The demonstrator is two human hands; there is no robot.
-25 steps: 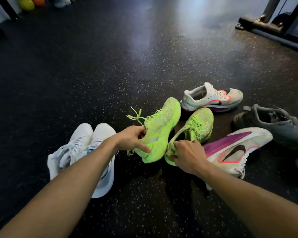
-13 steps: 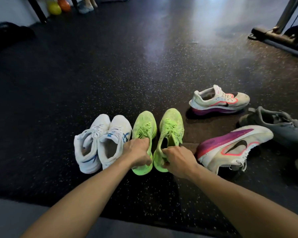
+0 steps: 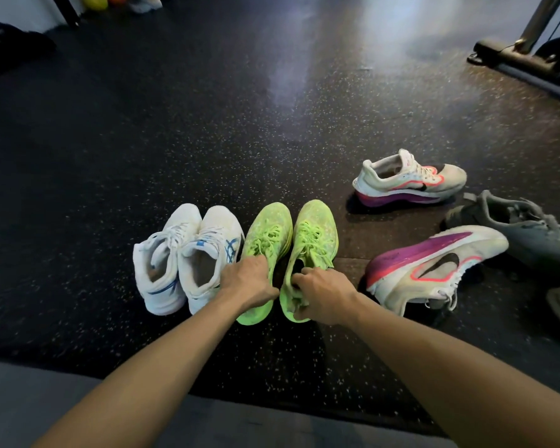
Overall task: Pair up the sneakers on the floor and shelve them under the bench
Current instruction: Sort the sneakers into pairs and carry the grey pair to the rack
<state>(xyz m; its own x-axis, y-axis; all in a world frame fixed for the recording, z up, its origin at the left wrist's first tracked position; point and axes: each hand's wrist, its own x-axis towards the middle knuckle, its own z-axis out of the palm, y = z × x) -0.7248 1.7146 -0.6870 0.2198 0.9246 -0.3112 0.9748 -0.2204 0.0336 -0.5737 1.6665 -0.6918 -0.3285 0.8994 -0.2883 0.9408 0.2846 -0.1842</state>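
Since a second ago the two green sneakers (image 3: 290,240) have come down side by side (touching the white pair (image 3: 188,253) at nine o'clock), toes toward twelve, left hand (image 3: 248,281) and right hand (image 3: 324,294) each gripping a heel collar.

Held pair (image 3: 288,250) sits right of another pair (image 3: 188,257) (touching).

White sneakers (image 3: 188,257) with blue marks; neon green speckled sneakers (image 3: 291,244); off-white sneakers (image 3: 411,182) with purple soles, pink trim, black swoosh; grey sneaker (image 3: 524,227); black floor (image 3: 143,140), pale flecks.
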